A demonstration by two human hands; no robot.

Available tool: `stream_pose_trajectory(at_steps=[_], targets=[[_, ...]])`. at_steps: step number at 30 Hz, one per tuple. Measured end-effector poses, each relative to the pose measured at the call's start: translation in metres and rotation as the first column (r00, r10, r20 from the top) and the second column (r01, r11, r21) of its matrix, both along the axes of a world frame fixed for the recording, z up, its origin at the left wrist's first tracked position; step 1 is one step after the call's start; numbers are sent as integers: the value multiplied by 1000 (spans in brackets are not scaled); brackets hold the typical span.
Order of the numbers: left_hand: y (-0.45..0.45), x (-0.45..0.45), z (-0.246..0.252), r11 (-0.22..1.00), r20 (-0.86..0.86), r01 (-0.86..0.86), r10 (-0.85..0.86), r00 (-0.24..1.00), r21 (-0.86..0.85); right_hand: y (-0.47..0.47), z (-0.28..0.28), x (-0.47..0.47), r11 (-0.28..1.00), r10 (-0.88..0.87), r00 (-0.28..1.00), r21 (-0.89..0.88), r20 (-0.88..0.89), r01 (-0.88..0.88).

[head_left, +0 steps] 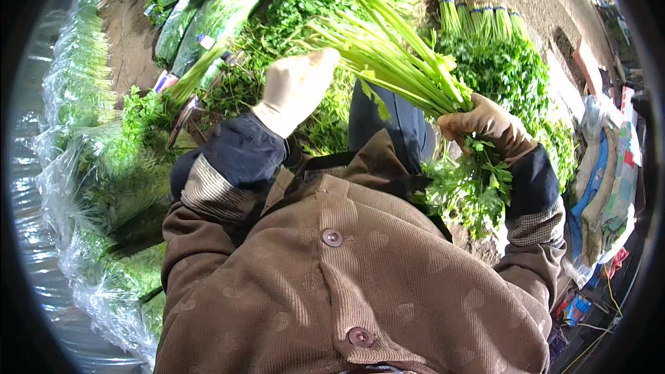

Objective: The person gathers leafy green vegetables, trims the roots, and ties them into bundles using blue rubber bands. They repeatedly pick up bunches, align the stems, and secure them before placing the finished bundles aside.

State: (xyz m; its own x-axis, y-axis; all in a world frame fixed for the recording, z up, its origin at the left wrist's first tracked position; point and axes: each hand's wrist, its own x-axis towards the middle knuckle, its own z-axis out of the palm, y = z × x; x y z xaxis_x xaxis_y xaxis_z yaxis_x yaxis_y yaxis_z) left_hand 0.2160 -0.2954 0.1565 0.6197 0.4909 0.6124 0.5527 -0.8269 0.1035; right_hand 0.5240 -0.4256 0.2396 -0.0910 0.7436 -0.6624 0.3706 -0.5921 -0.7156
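My right hand (486, 124), in a tan glove, grips a bunch of celery (400, 62) near its leaves. The pale stalks fan out toward the upper left, and the leafy tops hang below the hand. My left hand (298, 88), in a pale, brightly lit glove, is beside the lower ends of the stalks. Its fingers are bent or turned away, so whether they touch a stalk cannot be told. Loose leafy greens (317, 5) lie beyond and beneath it. Tied celery bunches (480, 36) with blue bands lie at the upper right.
Wrapped bundles of greens (223, 15) lie at the upper left. Clear plastic film (57, 166) runs along more greens on the left. A small stand (182, 124) with a few stalks across it is near my left forearm. Folded cloths and bags (602, 182) are at the right.
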Motion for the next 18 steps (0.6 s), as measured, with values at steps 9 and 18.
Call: stream_pose_trajectory(at_steps=[9, 18], targets=[[96, -108, -31, 835, -202, -536, 508, 837, -120, -64, -120, 44, 992, -124, 934, -70, -334, 107], [-10, 19, -21, 788, -108, -312, 302, 947, -531, -65, -155, 55, 1000, -21, 865, -21, -502, 12]])
